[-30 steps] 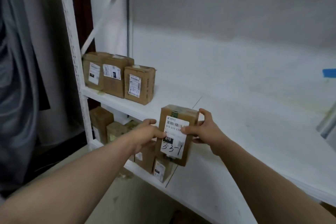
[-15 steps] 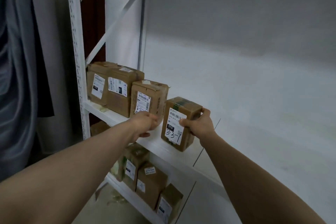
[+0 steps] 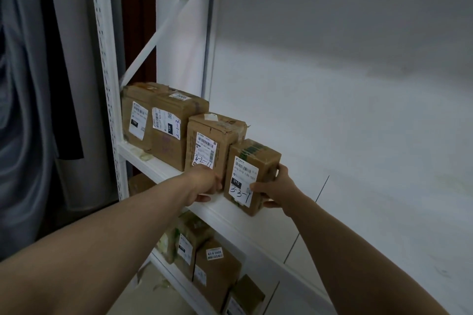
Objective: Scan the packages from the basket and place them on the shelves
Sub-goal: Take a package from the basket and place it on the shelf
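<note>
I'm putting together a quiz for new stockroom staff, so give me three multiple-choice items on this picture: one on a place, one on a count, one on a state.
1. Where does the box marked 3-3-1 stand?
A. on the lower shelf
B. at the right end of the row on the shelf
C. on top of another box

2. How many boxes stand in that row?
A. two
B. six
C. four

3. What is the right hand doing?
A. gripping the 3-3-1 box
B. hanging free
C. lying flat on the shelf

Key: 1 B, it stands just right of the 3-2-11 box; 2 C, four stand side by side; 3 A, its fingers curl round the box's right side.
</note>
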Action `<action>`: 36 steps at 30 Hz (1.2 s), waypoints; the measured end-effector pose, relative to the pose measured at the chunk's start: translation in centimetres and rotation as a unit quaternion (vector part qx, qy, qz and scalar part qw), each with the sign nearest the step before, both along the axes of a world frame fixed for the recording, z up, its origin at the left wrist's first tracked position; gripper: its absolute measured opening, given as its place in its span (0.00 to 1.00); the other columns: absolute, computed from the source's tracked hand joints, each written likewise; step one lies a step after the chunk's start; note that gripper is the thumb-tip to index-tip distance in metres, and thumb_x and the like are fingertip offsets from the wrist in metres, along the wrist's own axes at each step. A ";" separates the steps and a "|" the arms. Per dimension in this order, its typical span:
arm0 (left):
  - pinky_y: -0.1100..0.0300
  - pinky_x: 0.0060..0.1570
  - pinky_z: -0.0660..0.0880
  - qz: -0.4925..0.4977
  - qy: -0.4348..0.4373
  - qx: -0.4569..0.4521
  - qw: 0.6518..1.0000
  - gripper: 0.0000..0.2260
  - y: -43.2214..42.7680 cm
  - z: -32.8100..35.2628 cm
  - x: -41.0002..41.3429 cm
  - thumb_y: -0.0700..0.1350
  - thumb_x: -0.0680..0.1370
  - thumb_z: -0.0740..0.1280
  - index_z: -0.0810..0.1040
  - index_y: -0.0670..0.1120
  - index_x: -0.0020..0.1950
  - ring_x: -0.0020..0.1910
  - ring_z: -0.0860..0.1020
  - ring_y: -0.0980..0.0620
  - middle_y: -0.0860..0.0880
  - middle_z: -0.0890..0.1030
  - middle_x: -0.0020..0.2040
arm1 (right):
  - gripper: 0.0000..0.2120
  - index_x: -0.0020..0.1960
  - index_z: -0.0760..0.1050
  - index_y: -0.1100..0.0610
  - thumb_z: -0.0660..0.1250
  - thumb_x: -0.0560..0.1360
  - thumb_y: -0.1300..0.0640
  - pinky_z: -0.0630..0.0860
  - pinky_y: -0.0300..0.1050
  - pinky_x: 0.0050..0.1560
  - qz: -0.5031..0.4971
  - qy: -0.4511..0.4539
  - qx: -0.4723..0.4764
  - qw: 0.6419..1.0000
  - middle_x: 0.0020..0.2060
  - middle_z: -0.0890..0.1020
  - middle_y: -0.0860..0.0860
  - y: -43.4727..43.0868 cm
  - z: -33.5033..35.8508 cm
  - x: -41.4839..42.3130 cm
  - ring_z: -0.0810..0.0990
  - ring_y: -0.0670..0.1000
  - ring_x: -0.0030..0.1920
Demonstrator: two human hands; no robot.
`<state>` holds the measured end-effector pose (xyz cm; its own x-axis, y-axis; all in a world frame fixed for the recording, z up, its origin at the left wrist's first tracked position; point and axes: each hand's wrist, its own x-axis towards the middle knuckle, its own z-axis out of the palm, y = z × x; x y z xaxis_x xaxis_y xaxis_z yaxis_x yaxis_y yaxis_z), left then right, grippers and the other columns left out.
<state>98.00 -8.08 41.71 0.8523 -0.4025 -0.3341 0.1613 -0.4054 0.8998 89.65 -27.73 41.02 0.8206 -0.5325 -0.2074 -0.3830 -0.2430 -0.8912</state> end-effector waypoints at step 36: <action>0.57 0.39 0.75 -0.293 -0.093 0.152 0.939 0.03 5.1 -10.0 -25.5 0.34 0.77 0.69 0.81 0.40 0.46 0.39 0.77 0.47 0.42 0.80 0.42 | 0.04 0.48 0.75 0.58 0.68 0.76 0.64 0.82 0.52 0.49 -0.200 0.184 -0.056 0.961 0.43 0.80 0.57 7.8 -8.4 -36.2 0.81 0.56 0.41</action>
